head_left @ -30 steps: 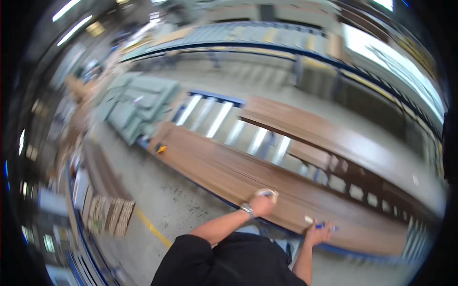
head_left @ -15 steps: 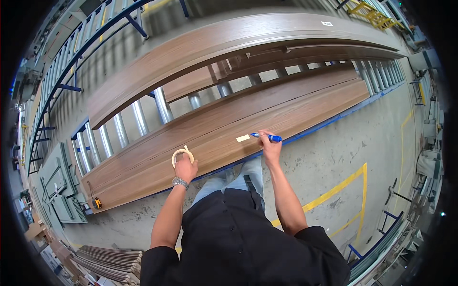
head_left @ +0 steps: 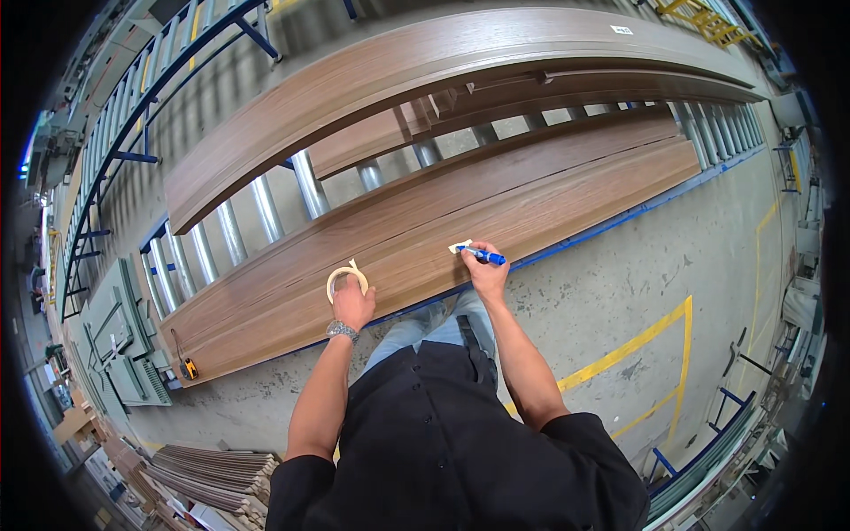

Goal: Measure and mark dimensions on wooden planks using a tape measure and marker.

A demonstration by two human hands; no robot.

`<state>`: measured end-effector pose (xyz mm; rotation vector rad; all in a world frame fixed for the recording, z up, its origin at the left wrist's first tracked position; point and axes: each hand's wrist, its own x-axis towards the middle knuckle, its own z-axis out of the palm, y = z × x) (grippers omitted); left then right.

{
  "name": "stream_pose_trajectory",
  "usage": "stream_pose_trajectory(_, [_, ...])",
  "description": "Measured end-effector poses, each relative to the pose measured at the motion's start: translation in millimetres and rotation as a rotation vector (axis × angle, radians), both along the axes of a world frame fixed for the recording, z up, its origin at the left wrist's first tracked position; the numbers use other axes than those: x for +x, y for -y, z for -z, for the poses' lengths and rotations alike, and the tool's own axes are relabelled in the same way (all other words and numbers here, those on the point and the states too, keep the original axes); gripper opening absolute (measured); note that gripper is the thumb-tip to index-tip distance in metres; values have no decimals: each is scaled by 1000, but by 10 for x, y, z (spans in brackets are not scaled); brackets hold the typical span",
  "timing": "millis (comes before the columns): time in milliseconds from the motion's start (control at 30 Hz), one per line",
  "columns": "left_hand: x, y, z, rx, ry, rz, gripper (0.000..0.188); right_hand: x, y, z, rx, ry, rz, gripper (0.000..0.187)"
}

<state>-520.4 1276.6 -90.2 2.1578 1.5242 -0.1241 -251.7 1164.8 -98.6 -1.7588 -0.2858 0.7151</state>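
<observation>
My right hand [head_left: 488,276] is closed around a blue marker [head_left: 483,256], its tip down at a small strip of pale masking tape [head_left: 457,247]. That strip is stuck on a long brown wood-grain panel [head_left: 398,257]. My left hand [head_left: 353,303] grips a roll of masking tape [head_left: 333,281] and rests on the same panel, left of the strip. A loose tape end stands up from the roll. My fingers hide part of the roll and part of the strip.
Silver rollers [head_left: 231,232] of a blue-framed conveyor lie under the panels. A second brown panel [head_left: 372,75] with a white label [head_left: 622,30] lies beyond. A yellow-and-black tape measure [head_left: 188,368] sits at the near panel's left end. Grey-green metal parts [head_left: 119,345] stand at left.
My right hand has moved left, bringing the marker from beside the tape strip onto it. My left hand still holds the roll. The whole view has shifted slightly.
</observation>
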Motion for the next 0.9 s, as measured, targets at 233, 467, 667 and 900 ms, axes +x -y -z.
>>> stream_pose_trajectory(233, [-10, -13, 31, -10, 1, -6, 40, -57, -13, 20, 7, 54, 0, 18])
stream_pose_trajectory(467, [33, -30, -38, -70, -10, -11, 44, -72, 11, 121, 27, 43, 40, 19])
stream_pose_trajectory(667, [19, -39, -24, -51, -23, -2, 45, -65, 33, 56, -10, 62, 29, 21])
stream_pose_trajectory(900, [0, -30, 7, -24, -8, 16, 45, -42, 21, 9, -34, 16, 62, 17])
